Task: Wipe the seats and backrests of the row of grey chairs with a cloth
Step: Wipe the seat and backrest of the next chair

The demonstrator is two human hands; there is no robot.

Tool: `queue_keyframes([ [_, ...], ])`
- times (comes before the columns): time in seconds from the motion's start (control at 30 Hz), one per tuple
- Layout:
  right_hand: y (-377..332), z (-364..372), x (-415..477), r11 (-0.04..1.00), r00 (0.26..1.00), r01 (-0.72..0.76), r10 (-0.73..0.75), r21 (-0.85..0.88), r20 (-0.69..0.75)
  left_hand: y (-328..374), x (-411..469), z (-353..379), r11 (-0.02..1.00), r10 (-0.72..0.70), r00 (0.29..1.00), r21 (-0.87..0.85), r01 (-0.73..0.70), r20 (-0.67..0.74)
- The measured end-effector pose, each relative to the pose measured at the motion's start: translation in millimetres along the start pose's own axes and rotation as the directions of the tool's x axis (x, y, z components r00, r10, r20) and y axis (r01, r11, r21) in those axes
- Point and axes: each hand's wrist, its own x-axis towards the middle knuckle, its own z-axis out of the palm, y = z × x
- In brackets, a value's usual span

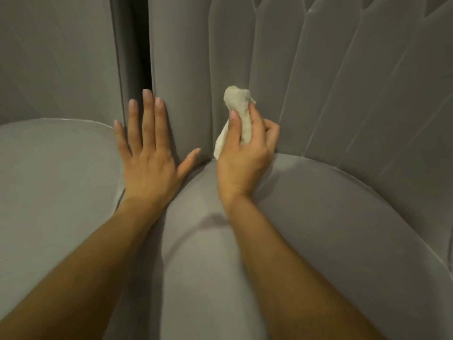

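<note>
head view: one view is given; everything is placed relative to the seat (318,229) of the nearer grey chair.
cloth (239,106): a pale cloth is held bunched just above the seat's back edge. its upper end is pressed to the backrest (318,82), and its tail hangs toward the crease where seat and backrest meet.
right hand (242,165): its grip is closed round the cloth, fingers and thumb curled. the bunching is judged to give a firm pad for the backrest's narrow channels.
left hand (147,165): its grip is wide and holds nothing. straight fingers are laid flat on the backrest's edge panel, above the seat's left rear corner, probably so the chair is steadied against the rubbing.
gap (142,45): a dark slit is seen above and left of the seat, between two backrests.
neighbouring seat (49,180): seen left of the seat, apart from the cloth.
step judged: the lower backrest is being wiped; whether the seat is done cannot be told.
</note>
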Motion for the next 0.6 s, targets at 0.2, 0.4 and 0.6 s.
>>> queue_keyframes([
  [0.2, 10, 8, -1, 0.993, 0.993, 0.117, -0.116, 0.034, -0.024, -6, 10, 5, 0.988, 0.054, 0.991, -0.136, -0.071, -0.122],
  [0.4, 4, 11, 10, 0.950, 0.956, 0.294, -0.293, 0.103, -0.026, -5, 25, 13, 0.963, 0.025, 0.986, -0.261, -0.068, -0.164],
  [0.6, -10, 28, 41, 0.847, 0.850, 0.521, -0.526, 0.103, 0.024, -10, 28, 15, 0.956, 0.040, 0.991, -0.285, -0.075, -0.127],
])
